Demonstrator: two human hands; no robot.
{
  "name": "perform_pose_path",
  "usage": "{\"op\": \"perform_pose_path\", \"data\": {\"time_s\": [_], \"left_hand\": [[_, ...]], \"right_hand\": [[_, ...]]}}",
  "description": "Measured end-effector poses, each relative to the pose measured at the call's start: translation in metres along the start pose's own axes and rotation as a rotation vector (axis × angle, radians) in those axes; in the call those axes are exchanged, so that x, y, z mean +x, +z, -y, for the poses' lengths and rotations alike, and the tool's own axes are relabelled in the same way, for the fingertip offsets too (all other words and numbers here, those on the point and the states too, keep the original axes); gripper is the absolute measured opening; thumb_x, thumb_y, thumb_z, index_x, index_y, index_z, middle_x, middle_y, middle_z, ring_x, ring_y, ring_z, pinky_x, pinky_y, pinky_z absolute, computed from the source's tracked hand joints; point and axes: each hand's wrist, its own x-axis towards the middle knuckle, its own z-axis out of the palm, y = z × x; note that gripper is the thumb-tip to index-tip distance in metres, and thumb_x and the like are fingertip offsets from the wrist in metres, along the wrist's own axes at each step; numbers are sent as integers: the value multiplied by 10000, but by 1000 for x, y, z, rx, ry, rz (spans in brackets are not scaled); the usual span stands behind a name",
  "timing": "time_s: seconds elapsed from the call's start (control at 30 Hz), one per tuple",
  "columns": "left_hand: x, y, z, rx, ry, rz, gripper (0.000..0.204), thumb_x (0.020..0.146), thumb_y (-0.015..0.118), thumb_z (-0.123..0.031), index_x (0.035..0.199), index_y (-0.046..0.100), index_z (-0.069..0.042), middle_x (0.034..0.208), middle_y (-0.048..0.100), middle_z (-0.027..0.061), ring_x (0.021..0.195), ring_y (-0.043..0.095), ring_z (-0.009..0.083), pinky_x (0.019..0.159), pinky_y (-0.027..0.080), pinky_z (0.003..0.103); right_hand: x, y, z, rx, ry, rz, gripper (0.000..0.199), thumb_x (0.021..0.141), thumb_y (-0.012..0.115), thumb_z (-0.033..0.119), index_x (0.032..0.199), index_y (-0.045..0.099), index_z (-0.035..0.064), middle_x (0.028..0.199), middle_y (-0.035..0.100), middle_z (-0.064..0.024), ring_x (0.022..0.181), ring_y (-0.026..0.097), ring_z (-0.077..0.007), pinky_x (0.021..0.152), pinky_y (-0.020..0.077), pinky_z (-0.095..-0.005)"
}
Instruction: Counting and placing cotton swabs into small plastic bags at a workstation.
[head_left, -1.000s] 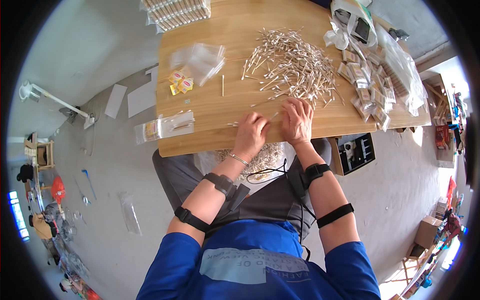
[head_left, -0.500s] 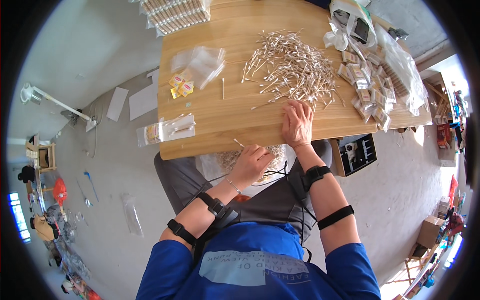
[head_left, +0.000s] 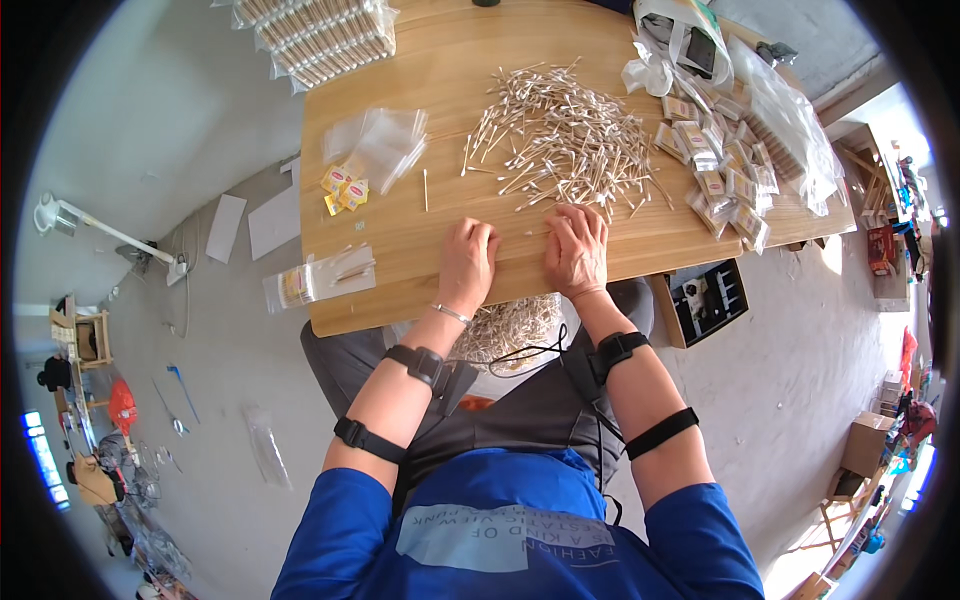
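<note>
My left hand [head_left: 467, 266] rests on the wooden table [head_left: 390, 290] near its front edge, fingers curled in. Whatever may be in those fingers is hidden. To its right my right hand [head_left: 578, 248] lies with bent, closed fingers just below a loose pile of cotton swabs [head_left: 575, 135]; its fingertips hide any held item. A small pale bit shows on the wood between the hands. One single swab [head_left: 425, 190] lies apart, left of the pile. Below the table edge, more swabs [head_left: 515, 328] fill a clear bag on my lap.
Clear plastic bags [head_left: 385, 140] and yellow cards [head_left: 345, 188] lie at the left. A partly filled bag [head_left: 320, 278] overhangs the left edge. Swab packs are stacked far left [head_left: 325, 40]; small packets [head_left: 720, 165] heap at the right. A black open box [head_left: 705, 302] sits under the table's right side.
My left hand has moved up from over the lap onto the table, uncovering the swabs below. The swab that stuck out by its fingers is out of sight. My right hand stays near the pile.
</note>
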Motion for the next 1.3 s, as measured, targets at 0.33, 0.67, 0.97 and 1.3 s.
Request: {"op": "perform_pose_path", "data": {"time_s": [0.33,0.67,0.97,1.3], "left_hand": [[-57,-25,-9,-60,67,31,83,837,653,-34,886,586,-32,930,562,125,922,555,345,816,455,439],[-67,-42,-17,-176,-57,130,64,869,619,-60,890,598,-3,911,598,170,905,576,368,808,462,438],[-85,-70,-14,-161,15,178,136,892,608,-28,1018,560,-20,906,615,177,893,604,352,773,485,406],[-64,-104,-58,-1037,-407,-27,349,852,745,-45,1168,606,11,974,607,22,890,598,86,788,525,226]], "right_hand": [[2,0,1,-15,-16,-23,183,799,593,117,971,645,83,1128,594,-72,1145,500,-320,1006,367,-477],[-20,-4,14,36,3,-1,275,777,635,174,1042,638,99,1217,559,-103,1195,440,-364,1041,303,-533],[-65,-27,99,298,8,282,129,858,634,193,906,681,83,863,677,-122,899,623,-315,905,422,-426],[-37,-73,148,821,493,250,134,899,619,115,964,686,19,785,718,-115,755,706,-195,689,529,-309]]}}
